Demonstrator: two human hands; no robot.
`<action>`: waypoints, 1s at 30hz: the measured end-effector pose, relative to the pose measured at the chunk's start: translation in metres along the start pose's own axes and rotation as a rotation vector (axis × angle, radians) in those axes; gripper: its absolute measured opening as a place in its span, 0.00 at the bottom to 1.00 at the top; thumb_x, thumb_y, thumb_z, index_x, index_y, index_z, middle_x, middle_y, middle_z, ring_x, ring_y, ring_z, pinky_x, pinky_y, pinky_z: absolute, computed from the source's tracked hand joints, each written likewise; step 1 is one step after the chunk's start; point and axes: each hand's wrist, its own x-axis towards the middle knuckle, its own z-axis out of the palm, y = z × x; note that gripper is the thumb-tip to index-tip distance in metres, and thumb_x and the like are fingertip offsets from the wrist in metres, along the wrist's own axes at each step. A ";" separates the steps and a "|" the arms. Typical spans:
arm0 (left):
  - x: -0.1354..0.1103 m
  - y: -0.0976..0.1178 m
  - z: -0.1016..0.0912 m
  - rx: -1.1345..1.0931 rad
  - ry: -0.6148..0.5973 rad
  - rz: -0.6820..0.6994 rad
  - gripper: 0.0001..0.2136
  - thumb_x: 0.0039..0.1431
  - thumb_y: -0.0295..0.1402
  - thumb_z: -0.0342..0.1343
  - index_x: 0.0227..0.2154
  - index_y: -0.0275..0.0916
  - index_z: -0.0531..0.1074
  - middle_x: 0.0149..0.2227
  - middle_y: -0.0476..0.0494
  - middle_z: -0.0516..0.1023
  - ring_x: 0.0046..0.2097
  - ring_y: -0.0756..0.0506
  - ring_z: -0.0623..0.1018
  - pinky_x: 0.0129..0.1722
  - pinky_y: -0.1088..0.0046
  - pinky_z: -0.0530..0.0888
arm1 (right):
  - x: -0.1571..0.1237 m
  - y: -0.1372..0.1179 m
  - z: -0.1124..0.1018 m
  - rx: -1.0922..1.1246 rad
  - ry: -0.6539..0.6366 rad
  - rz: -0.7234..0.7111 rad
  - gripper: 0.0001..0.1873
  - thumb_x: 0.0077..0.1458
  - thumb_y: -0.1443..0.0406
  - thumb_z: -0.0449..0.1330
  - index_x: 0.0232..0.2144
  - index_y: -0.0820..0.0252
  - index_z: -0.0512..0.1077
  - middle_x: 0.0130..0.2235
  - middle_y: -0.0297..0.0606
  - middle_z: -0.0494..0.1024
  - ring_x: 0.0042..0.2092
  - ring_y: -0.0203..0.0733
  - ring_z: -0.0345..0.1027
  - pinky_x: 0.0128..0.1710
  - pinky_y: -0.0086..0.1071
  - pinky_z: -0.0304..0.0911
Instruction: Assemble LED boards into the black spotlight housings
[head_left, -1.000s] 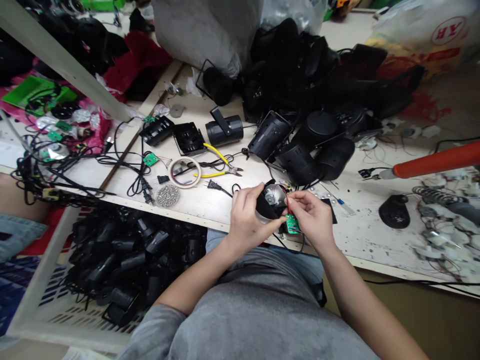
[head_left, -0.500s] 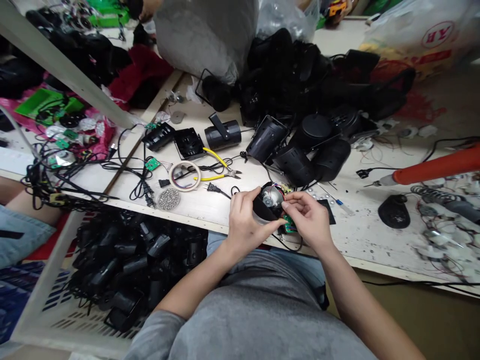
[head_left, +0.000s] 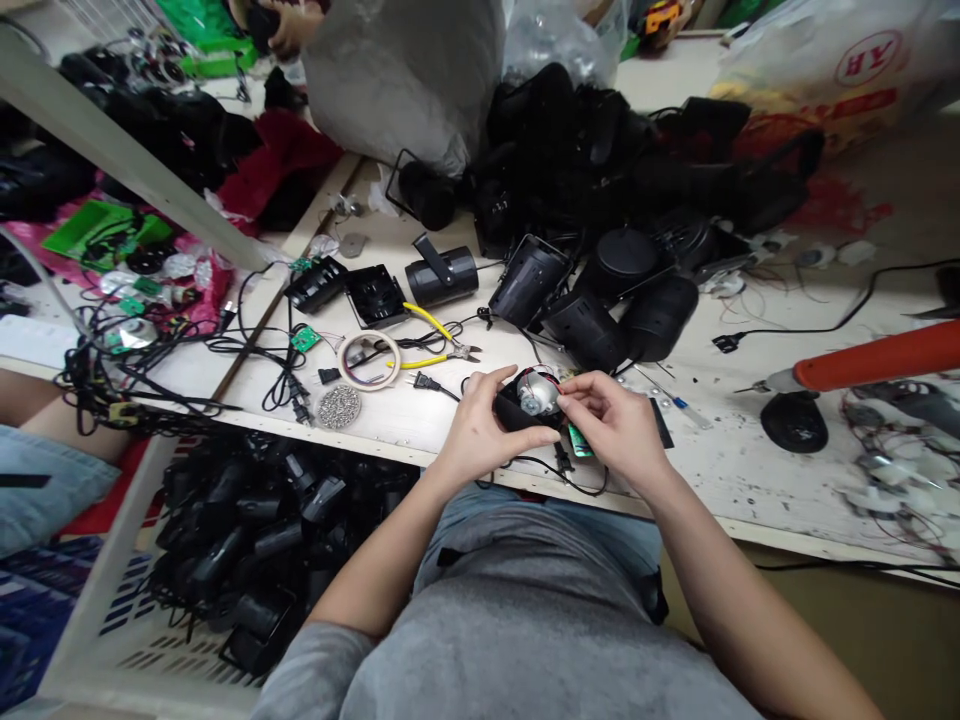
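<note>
My left hand [head_left: 480, 420] is wrapped round a black plastic lamp housing [head_left: 511, 408] at the bench's front edge. Inside the housing's open end sits a small silvery motor [head_left: 535, 392] with thin red wires. My right hand [head_left: 611, 420] pinches at the motor's right side, where the wires run; its fingertips hide just what they grip. Below those fingers a green circuit board [head_left: 578, 441] hangs beside the housing. A black power cord with a plug [head_left: 562, 458] lies just in front of it.
Yellow-handled cutters [head_left: 442, 345], a tape roll [head_left: 369, 360] and a dish of screws [head_left: 338, 406] lie to the left. Black lamp housings [head_left: 592, 330] pile up behind. A red electric screwdriver [head_left: 870, 357] reaches in from the right. A white crate [head_left: 97, 640] of black parts stands below left.
The motor now sits tilted, with more of its silvery face showing in the housing. My right fingers have shifted slightly up and left, off the green board toward the wires.
</note>
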 end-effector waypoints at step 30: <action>0.011 -0.033 -0.006 0.446 -0.070 0.505 0.39 0.55 0.51 0.63 0.65 0.36 0.61 0.55 0.27 0.72 0.55 0.34 0.76 0.54 0.55 0.75 | 0.005 0.011 0.014 -0.575 -0.039 -0.559 0.08 0.65 0.71 0.51 0.35 0.58 0.69 0.33 0.40 0.76 0.34 0.42 0.70 0.34 0.33 0.64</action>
